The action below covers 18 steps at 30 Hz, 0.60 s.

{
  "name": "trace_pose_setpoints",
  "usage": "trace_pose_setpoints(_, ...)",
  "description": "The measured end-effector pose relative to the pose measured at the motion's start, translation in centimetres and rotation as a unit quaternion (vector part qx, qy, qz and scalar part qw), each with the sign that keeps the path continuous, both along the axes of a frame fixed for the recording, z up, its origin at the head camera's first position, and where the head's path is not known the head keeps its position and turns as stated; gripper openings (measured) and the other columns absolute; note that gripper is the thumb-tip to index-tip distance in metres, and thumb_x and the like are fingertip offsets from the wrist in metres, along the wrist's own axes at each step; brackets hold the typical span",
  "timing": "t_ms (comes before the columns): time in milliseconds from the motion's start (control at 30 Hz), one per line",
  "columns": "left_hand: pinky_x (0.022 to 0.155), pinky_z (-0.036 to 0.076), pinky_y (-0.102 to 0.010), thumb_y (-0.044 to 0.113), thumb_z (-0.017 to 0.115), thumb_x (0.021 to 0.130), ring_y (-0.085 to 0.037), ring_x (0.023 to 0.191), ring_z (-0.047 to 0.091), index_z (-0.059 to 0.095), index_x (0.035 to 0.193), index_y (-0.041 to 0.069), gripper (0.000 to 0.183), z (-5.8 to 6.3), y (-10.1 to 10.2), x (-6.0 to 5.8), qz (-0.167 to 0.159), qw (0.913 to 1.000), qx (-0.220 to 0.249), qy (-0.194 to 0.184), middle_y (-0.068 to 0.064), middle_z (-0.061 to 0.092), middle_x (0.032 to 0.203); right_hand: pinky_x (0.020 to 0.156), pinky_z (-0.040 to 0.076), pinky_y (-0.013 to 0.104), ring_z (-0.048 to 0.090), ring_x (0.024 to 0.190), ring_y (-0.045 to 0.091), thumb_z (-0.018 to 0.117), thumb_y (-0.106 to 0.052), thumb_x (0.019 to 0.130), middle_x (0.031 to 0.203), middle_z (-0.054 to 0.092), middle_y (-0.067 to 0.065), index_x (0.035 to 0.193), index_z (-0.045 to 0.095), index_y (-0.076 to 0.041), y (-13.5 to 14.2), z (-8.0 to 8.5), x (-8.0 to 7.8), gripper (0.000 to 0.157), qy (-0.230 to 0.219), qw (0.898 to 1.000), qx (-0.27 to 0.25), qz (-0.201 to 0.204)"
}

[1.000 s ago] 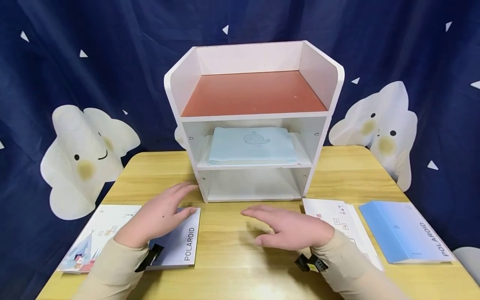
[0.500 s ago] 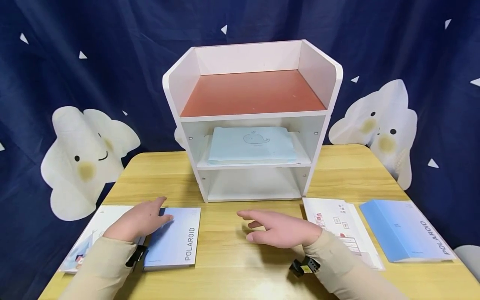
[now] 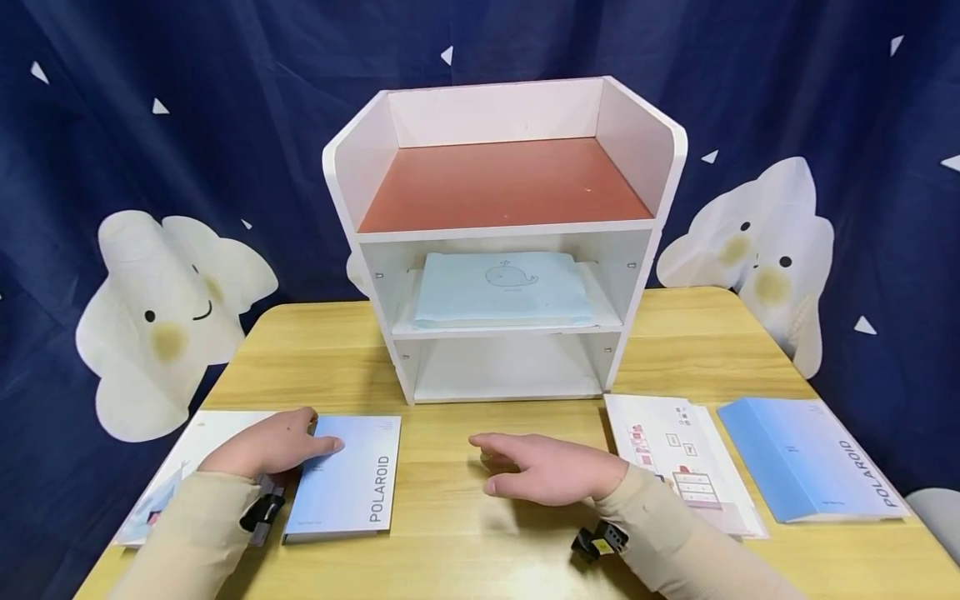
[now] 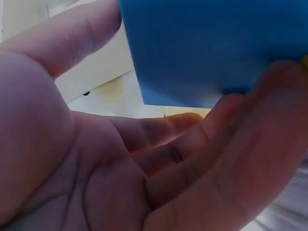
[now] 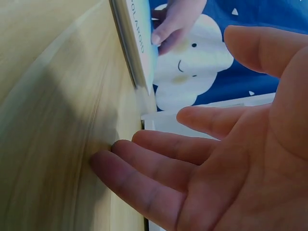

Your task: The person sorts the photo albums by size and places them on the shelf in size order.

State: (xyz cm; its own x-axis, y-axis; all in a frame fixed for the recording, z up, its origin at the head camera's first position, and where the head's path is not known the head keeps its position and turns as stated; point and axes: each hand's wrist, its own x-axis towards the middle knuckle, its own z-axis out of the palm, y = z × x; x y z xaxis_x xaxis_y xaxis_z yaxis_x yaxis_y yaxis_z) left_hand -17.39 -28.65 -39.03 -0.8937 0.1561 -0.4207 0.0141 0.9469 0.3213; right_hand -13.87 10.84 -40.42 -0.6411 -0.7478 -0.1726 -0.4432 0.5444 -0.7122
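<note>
At the left of the table a thick book with a blue gradient cover marked POLAROID (image 3: 356, 487) lies flat. My left hand (image 3: 264, 445) grips its left side, thumb on the cover. In the left wrist view the book's plain blue spine (image 4: 192, 53) sits between the thumb and the curled fingers. My right hand (image 3: 551, 468) hovers over the bare wood before the shelf unit, holding nothing. Its fingers are spread and relaxed in the right wrist view, beside the table surface (image 5: 57, 125). An illustrated booklet (image 3: 187, 454) lies partly under the left forearm.
A white shelf unit (image 3: 495, 232) with a reddish top stands at the back. A light blue whale-print booklet (image 3: 502, 292) lies on its middle shelf. To the right are white illustrated booklets (image 3: 675, 442) and another blue POLAROID book (image 3: 806, 458). A navy curtain (image 3: 225, 83) hangs behind.
My left hand has moved left and down from above the POLAROID book onto its left side and taken hold. My right hand has drifted slightly left and lower.
</note>
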Motion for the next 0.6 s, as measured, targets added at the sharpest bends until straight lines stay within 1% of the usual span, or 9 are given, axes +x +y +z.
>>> trace_pose_setpoints(67,0.068,0.055,-0.040,0.052,0.067,0.093,-0.021,0.073,0.063,0.050,0.129,-0.017,0.080,0.0,0.0,0.0,-0.001,1.0000,0.005,-0.001,-0.015,0.064,0.097,0.112,0.039,0.035,0.050,0.134,0.014,0.053,-0.049,0.103,0.149,0.052,0.004,0.158,0.034,-0.011,-0.1,-0.1,0.0,0.070,0.003,1.000,0.004,0.000)
trace_pose_setpoints(133,0.074,0.054,-0.043,0.052,0.067,0.094,-0.022,0.078,0.062,0.053,0.126,-0.016,0.076,0.0,0.1,0.1,-0.007,1.0000,-0.002,0.004,-0.014,0.065,0.096,0.113,0.037,0.035,0.047,0.136,0.014,0.052,-0.049,0.103,0.152,0.048,0.003,0.159,0.033,-0.010,-0.2,-0.2,0.0,0.070,0.009,1.000,0.009,0.005)
trace_pose_setpoints(300,0.089,0.051,-0.055,0.056,0.064,0.094,-0.035,0.103,0.063,0.052,0.132,-0.016,0.082,-0.2,0.8,0.2,-0.011,0.9997,-0.013,0.019,-0.027,0.064,0.118,0.116,0.033,0.035,0.041,0.141,0.015,0.051,-0.048,0.104,0.156,0.042,0.003,0.159,0.032,-0.009,-0.6,-0.3,0.1,0.070,0.025,0.999,0.022,0.016)
trace_pose_setpoints(367,0.092,0.049,-0.057,0.057,0.064,0.094,-0.037,0.109,0.062,0.052,0.133,-0.015,0.083,-0.4,1.5,0.2,-0.013,0.9996,-0.006,0.025,-0.028,0.063,0.123,0.116,0.033,0.036,0.041,0.141,0.016,0.051,-0.048,0.103,0.156,0.042,0.003,0.159,0.033,-0.009,-0.7,-0.3,0.2,0.070,0.028,0.999,0.028,0.012)
trace_pose_setpoints(467,0.088,0.052,-0.052,0.057,0.065,0.093,-0.031,0.099,0.064,0.052,0.133,-0.014,0.082,-0.6,2.9,0.2,-0.014,0.9996,0.013,0.022,-0.024,0.065,0.116,0.117,0.032,0.038,0.039,0.143,0.019,0.051,-0.050,0.103,0.157,0.041,0.005,0.158,0.033,-0.008,-0.8,-0.5,0.2,0.072,0.032,0.999,0.040,-0.002)
trace_pose_setpoints(533,0.078,0.055,-0.047,0.055,0.066,0.093,-0.026,0.083,0.066,0.052,0.133,-0.012,0.079,-0.9,3.9,0.2,-0.007,0.9992,0.036,0.012,-0.019,0.068,0.104,0.118,0.030,0.039,0.037,0.144,0.021,0.051,-0.051,0.102,0.158,0.040,0.007,0.158,0.034,-0.007,-0.8,-0.5,0.3,0.073,0.031,0.998,0.045,-0.011)
trace_pose_setpoints(600,0.068,0.056,-0.040,0.055,0.066,0.093,-0.022,0.070,0.066,0.051,0.135,-0.011,0.079,-1.1,4.9,0.1,-0.002,0.9984,0.056,0.000,-0.014,0.067,0.095,0.118,0.030,0.040,0.036,0.145,0.022,0.051,-0.051,0.102,0.158,0.039,0.007,0.158,0.034,-0.006,-0.7,-0.6,0.3,0.073,0.030,0.998,0.046,-0.018)
